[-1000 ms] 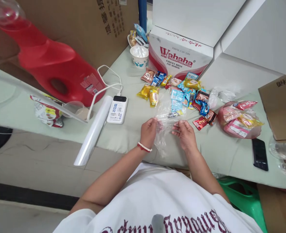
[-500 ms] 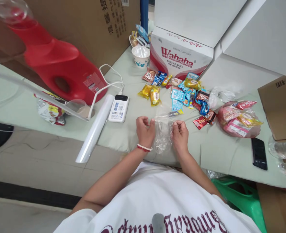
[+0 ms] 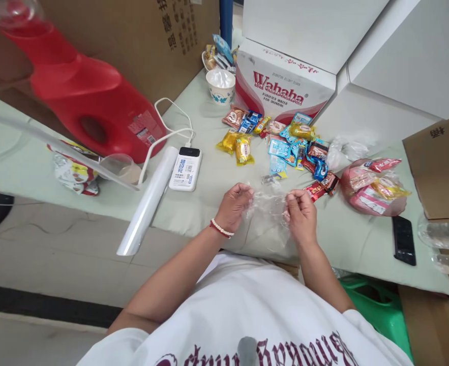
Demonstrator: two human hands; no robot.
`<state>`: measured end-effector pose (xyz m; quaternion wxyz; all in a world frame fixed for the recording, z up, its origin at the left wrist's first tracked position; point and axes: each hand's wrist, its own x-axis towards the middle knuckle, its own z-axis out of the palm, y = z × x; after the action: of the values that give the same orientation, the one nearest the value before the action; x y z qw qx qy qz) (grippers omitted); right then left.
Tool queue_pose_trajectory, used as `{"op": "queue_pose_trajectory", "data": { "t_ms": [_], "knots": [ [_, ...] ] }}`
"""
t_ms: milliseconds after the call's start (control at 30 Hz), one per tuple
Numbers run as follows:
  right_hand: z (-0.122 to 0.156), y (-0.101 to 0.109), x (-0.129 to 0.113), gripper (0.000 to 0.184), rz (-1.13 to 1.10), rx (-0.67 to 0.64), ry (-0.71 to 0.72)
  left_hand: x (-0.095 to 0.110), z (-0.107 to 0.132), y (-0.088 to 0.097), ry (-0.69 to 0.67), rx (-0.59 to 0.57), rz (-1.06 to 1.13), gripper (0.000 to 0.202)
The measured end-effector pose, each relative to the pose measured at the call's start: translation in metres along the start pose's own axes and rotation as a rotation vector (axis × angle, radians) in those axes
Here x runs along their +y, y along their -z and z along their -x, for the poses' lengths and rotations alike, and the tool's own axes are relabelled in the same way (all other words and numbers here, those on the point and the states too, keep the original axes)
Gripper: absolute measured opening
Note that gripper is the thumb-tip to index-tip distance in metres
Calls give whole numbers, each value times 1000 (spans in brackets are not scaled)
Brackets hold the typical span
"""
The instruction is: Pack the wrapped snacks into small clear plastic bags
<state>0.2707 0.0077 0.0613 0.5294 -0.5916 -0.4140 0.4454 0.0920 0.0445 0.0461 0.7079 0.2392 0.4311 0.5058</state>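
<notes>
A clear plastic bag [image 3: 269, 212] is stretched between my two hands over the near edge of the green-covered table [image 3: 209, 178]. My left hand [image 3: 235, 204], with a bead bracelet on its wrist, pinches the bag's left edge. On the other side my right hand [image 3: 301, 215] pinches the right edge. Just beyond the bag lies a spread of small wrapped snacks [image 3: 281, 145] in yellow, blue and red packets.
A Wahaha carton [image 3: 285, 89] and a paper cup [image 3: 220, 86] stand at the back. A big red jug [image 3: 90, 101], a white power bank [image 3: 186, 169] with cable and a white tube [image 3: 148, 201] lie left. A pink bag of snacks [image 3: 372, 185] and a black phone [image 3: 403, 240] lie right.
My hands have moved apart, pulling the clear bag wider between them; a second ago it hung down narrow and crumpled.
</notes>
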Motion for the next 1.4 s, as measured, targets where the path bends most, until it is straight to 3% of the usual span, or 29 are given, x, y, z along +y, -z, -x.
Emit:
{"op": "queue_pose_trajectory", "data": {
  "t_ms": [200,333,400,467,533,700,767,867,900,967,1067,1167,1267,1333,1400],
  "knots": [
    [-17,33,10,34,37,80,34,20,3,27,-72,100,-95,53],
    [-24,43,34,34,129,51,-32,28,9,38,82,203,-192,64],
    [-26,45,45,34,165,31,-82,28,11,38,196,148,-309,66],
    [-26,48,51,34,183,14,-104,27,13,36,284,4,-409,63],
    [-26,52,51,33,194,6,-105,26,12,36,285,-80,-446,55],
    [-24,67,45,34,168,20,-173,30,8,55,13,109,-422,49],
    [-21,70,45,35,174,3,-199,30,12,64,-137,250,-562,46],
    [-16,71,48,32,248,-39,-198,27,26,63,-481,446,-957,30],
    [-15,71,49,31,277,-54,-191,24,31,58,-602,420,-1087,22],
    [-12,71,49,30,325,-75,-176,16,38,44,-783,190,-1294,17],
    [-5,78,47,29,392,-64,-152,1,34,29,-777,-189,-1531,29],
    [3,99,40,28,493,-51,-132,-12,19,39,-608,-268,-1686,48],
    [-5,126,21,34,675,-253,-105,-16,11,62,-547,-319,-1736,61],
    [-32,139,0,38,859,-302,-6,-14,11,72,-555,-346,-1745,63],
    [-76,143,-21,36,1059,-174,186,-13,13,74,-562,-345,-1749,63]
  ]
}}
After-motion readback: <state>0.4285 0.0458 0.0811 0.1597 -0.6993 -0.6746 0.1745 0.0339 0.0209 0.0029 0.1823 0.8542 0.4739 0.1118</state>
